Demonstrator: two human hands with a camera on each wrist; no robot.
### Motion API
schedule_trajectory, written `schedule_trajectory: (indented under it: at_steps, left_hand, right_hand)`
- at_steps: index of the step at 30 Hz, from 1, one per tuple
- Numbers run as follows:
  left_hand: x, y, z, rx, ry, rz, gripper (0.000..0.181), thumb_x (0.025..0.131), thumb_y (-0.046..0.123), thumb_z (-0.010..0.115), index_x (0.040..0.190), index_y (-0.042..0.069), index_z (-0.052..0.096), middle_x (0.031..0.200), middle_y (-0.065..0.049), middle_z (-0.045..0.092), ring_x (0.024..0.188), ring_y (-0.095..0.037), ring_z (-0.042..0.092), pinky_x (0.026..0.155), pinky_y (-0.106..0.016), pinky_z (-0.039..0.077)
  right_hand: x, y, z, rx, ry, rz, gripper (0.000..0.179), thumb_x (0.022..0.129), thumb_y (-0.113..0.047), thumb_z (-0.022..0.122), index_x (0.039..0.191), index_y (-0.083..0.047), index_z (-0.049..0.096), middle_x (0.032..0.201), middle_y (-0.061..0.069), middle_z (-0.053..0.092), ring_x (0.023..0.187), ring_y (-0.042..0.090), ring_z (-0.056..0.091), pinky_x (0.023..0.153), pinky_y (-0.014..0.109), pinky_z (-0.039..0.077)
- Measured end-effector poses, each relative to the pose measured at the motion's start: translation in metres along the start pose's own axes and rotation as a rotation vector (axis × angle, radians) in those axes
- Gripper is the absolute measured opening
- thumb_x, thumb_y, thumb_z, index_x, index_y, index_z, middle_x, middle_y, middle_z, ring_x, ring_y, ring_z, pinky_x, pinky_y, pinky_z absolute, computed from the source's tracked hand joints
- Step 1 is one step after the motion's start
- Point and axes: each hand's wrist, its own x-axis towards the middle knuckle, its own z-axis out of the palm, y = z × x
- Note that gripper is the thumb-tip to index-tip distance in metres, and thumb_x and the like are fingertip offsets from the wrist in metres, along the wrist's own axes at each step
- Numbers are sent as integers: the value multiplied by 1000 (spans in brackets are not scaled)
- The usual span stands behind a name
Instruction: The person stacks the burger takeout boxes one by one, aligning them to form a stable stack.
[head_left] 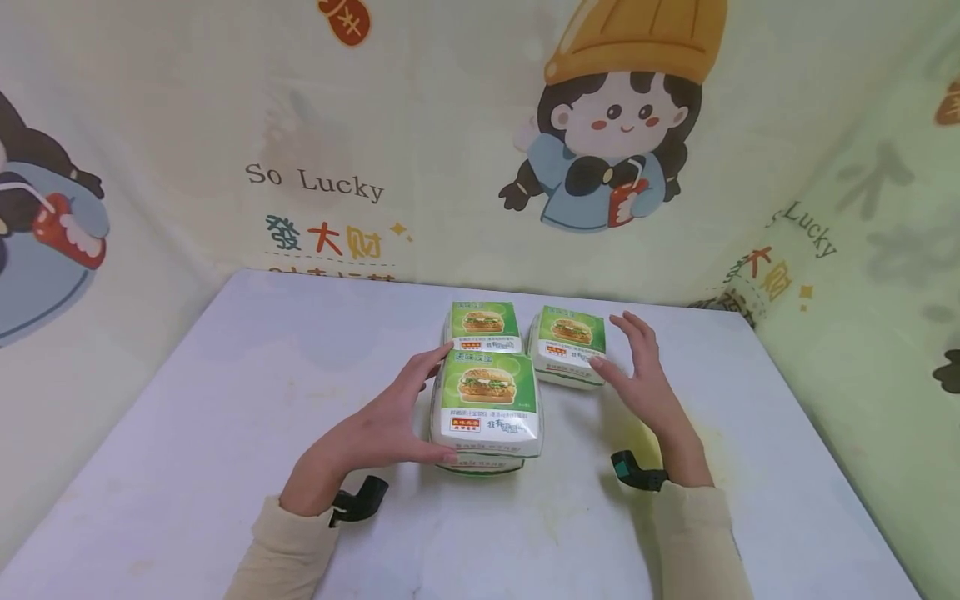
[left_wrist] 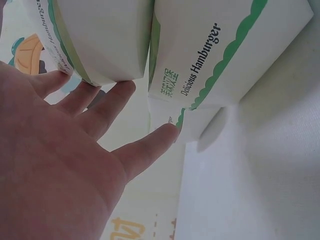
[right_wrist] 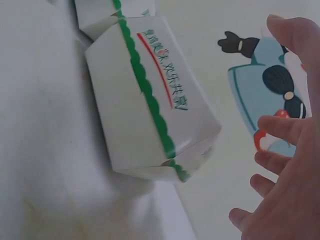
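A green-and-white hamburger box (head_left: pixel 487 400) sits on top of another hamburger box (head_left: pixel 482 467), most of which it hides in the head view. My left hand (head_left: pixel 382 421) holds the upper box from its left, thumb at the near corner and fingers at the far corner. In the left wrist view, fingertips (left_wrist: pixel 125 87) touch the upper box's (left_wrist: pixel 107 40) edge. My right hand (head_left: pixel 645 383) is raised beside the right-hand hamburger box (head_left: pixel 567 346), fingers spread. The right wrist view shows a gap between this hand and that box (right_wrist: pixel 135 100).
One more hamburger box (head_left: pixel 483 329) stands behind the stack, left of the right-hand box. All rest on a white table (head_left: pixel 225 467). A printed cloth backdrop (head_left: pixel 442 167) hangs behind the table and along both sides. A black wrist strap (head_left: pixel 637 472) is on the right wrist.
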Motion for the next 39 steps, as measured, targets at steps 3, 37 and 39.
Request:
schedule_trajectory:
  at_steps: [3,37,39]
  left_hand:
    - [-1,0,-1,-2,2,-11,122,65,38,92,158,33,12,155,8,24,142,-20,30,116,-54,32]
    - [-2,3,-1,-27,-10,-11,122,66,42,91,157,36,10,155,9,23,143,-23,29,115,-56,33]
    - [-3,3,-2,-23,-12,-14,121,66,43,91,157,36,10,155,10,23,143,-23,30,115,-56,33]
  right_hand:
    - [6,5,5,-21,-23,48,79,94,-43,62,158,-20,21,167,6,1,153,36,5,112,74,16]
    - [17,17,20,-68,-127,113,107,83,-40,76,157,-8,6,164,18,8,149,40,13,117,67,16]
    - [13,17,16,-73,-145,116,105,85,-38,75,157,-7,5,164,20,7,151,41,9,117,68,15]
